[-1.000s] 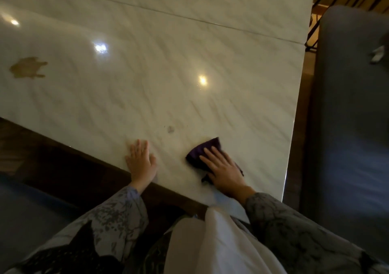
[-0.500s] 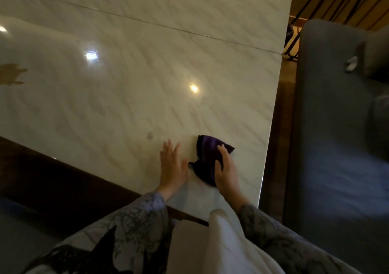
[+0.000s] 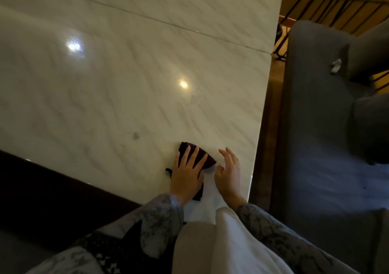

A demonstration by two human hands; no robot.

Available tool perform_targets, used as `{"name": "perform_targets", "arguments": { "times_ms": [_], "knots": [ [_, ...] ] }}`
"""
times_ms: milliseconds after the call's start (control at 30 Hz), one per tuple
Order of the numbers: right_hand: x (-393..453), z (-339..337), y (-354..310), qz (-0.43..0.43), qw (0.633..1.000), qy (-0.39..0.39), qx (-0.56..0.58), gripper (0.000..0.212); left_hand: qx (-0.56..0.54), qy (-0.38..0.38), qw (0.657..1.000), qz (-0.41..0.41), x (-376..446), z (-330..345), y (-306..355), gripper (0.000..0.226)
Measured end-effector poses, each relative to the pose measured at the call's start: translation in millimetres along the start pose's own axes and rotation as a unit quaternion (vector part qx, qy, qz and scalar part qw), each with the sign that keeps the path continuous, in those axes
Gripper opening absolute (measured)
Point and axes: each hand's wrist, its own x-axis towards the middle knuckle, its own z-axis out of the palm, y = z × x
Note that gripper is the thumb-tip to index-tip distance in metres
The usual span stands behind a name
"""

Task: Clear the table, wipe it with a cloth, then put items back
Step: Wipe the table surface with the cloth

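Observation:
The white marble table fills most of the view and bears nothing but the cloth. A dark purple cloth lies crumpled near the table's front right corner. My left hand rests flat on the cloth with fingers spread, pressing it onto the marble. My right hand hovers just right of the cloth, fingers apart and slightly curled, holding nothing. Part of the cloth is hidden under my left palm.
A small grey spot marks the marble left of the cloth. A grey sofa stands close along the table's right edge, with a small pale object on it. Dark metal bars stand at the back right.
The cloth has passed from under my right hand to under my left hand. My right hand has lifted off and moved to the cloth's right side.

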Motion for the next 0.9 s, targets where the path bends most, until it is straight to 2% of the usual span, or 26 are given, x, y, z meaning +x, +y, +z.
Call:
{"name": "perform_targets", "arguments": {
  "times_ms": [167,333,433,567,767,900],
  "knots": [
    [4,37,-31,-0.045,0.998,-0.022,-0.022,0.054,-0.018,-0.005,0.997,0.079,-58,-25,-79,0.045],
    [19,83,-57,-0.063,0.99,-0.073,-0.105,0.049,0.001,-0.022,0.998,0.062,-65,-56,-166,0.045],
    [30,106,-78,-0.069,0.986,-0.06,-0.141,0.046,-0.011,-0.017,0.999,0.03,-53,-71,-202,0.045],
    [47,135,-111,-0.054,0.981,-0.043,-0.179,0.047,-0.012,-0.036,0.997,0.063,-25,-87,-249,0.045],
    [65,146,-134,0.031,0.988,0.028,-0.15,0.046,-0.003,-0.045,0.995,0.091,31,-102,-316,0.046],
    [56,140,-126,0.049,0.987,0.06,-0.142,0.049,0.019,-0.072,0.993,0.091,78,-102,-324,0.056]
  ]
}}
